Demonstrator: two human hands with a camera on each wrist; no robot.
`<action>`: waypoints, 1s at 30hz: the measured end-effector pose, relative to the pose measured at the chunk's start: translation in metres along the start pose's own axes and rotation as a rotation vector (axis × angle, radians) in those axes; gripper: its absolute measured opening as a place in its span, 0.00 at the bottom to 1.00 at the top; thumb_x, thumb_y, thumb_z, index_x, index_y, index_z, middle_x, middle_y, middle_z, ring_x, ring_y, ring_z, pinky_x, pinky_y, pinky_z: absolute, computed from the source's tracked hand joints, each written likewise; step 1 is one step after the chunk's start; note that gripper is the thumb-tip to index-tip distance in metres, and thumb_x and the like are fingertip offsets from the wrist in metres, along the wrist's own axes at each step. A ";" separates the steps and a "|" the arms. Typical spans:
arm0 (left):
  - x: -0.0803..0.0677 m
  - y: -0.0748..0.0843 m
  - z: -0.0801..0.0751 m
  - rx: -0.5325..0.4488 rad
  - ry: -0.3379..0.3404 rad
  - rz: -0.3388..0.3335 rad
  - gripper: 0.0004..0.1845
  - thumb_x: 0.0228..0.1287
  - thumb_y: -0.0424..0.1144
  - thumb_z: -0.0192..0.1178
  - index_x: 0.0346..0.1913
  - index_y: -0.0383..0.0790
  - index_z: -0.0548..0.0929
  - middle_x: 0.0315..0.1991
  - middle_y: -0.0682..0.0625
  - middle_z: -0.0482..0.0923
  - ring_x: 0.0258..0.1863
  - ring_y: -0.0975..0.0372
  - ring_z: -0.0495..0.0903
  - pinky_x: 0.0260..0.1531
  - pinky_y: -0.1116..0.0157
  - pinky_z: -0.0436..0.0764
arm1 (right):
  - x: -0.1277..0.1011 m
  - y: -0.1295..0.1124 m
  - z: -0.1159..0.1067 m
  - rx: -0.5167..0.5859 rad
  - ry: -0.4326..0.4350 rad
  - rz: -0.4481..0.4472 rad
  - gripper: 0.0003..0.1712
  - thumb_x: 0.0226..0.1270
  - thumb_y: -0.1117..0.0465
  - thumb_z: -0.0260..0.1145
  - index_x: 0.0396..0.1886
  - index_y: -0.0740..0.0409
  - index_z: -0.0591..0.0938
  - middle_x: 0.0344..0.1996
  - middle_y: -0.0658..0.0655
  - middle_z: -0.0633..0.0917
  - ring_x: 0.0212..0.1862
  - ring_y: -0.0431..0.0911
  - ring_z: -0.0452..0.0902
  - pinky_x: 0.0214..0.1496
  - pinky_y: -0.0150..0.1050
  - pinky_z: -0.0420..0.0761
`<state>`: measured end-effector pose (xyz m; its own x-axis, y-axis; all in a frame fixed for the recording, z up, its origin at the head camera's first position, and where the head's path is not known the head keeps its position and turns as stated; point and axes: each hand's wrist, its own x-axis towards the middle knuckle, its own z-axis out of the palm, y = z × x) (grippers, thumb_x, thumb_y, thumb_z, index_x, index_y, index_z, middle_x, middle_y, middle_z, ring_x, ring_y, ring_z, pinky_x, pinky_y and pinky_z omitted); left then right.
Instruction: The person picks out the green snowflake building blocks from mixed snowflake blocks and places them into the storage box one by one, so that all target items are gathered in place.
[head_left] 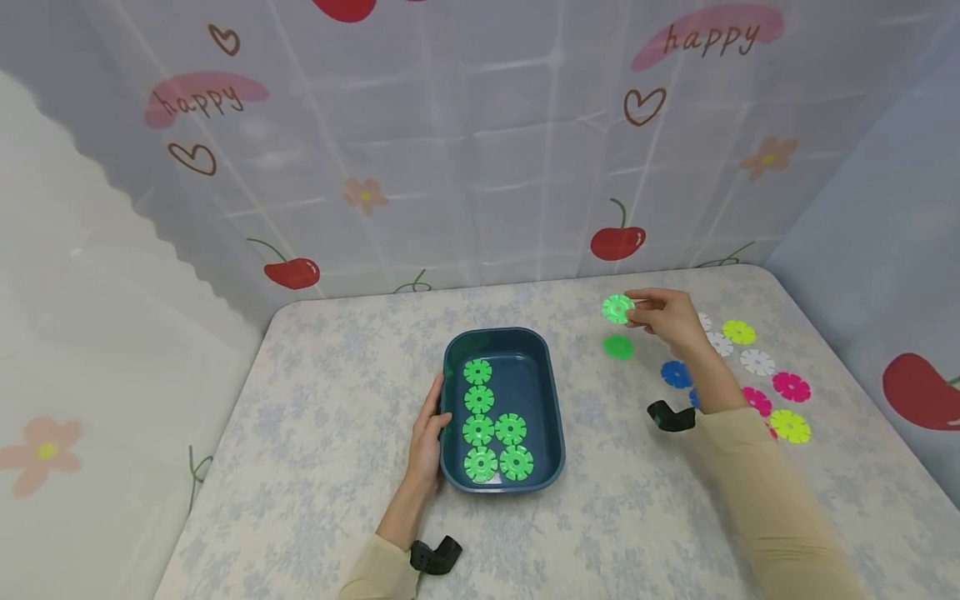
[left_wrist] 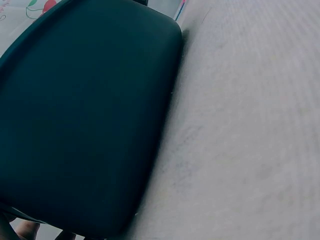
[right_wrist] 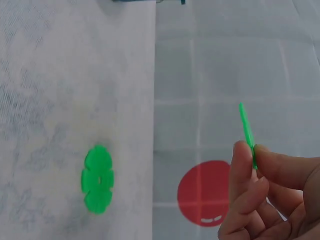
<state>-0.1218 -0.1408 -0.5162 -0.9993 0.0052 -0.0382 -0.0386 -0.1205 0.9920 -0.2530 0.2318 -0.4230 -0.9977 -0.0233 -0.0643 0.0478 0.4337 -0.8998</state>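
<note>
- Six green snowflake discs lie flat inside the dark blue tray (head_left: 551, 392) at the middle of the bench (head_left: 337, 400), in two columns that fill its near left part.
- My left hand (head_left: 427, 433) rests against the tray's left wall at 9 o'clock, fingers laid straight along the rim; the left wrist view shows little but the tray's dark wall (left_wrist: 90, 115) and bare bench.
- My right hand (head_left: 667, 317) is lifted above the bench at 2 o'clock from the tray, pinching a pale green disc (head_left: 617, 308) between thumb and fingertips.
- From the right wrist view that held disc (right_wrist: 247, 132) shows edge-on, gripped at its lower part.
- Another green disc (head_left: 618, 347) lies flat on the bench just below the held one, apart from the hand.
- Loose discs sit at 3 o'clock from the tray, beyond my right forearm: a blue disc (head_left: 676, 374), white discs (head_left: 757, 362), a yellow disc (head_left: 739, 332) and a pink disc (head_left: 791, 387).
</note>
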 end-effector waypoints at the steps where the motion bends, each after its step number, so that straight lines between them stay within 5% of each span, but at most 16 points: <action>1: 0.000 0.000 0.000 0.003 -0.001 0.001 0.35 0.69 0.32 0.41 0.78 0.54 0.54 0.79 0.54 0.45 0.79 0.57 0.40 0.75 0.51 0.44 | 0.000 -0.004 0.003 0.003 -0.023 -0.023 0.25 0.70 0.62 0.62 0.64 0.65 0.75 0.33 0.47 0.81 0.30 0.30 0.83 0.33 0.28 0.76; 13: 0.000 -0.001 0.000 0.002 0.000 0.005 0.35 0.69 0.31 0.41 0.78 0.51 0.53 0.80 0.53 0.44 0.79 0.57 0.39 0.75 0.49 0.43 | 0.010 -0.041 0.050 -0.065 -0.274 -0.167 0.19 0.68 0.66 0.61 0.58 0.63 0.80 0.40 0.63 0.81 0.33 0.41 0.83 0.37 0.35 0.79; 30: -0.001 0.001 0.001 -0.020 -0.001 -0.004 0.35 0.69 0.31 0.41 0.78 0.53 0.54 0.79 0.55 0.45 0.79 0.59 0.40 0.75 0.52 0.44 | 0.026 -0.068 0.119 -0.150 -0.703 -0.315 0.13 0.67 0.70 0.61 0.49 0.64 0.85 0.31 0.61 0.85 0.37 0.64 0.82 0.26 0.37 0.75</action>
<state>-0.1213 -0.1402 -0.5154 -0.9991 0.0069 -0.0417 -0.0422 -0.1401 0.9892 -0.2763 0.0950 -0.4147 -0.6953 -0.7088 -0.1190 -0.2897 0.4279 -0.8561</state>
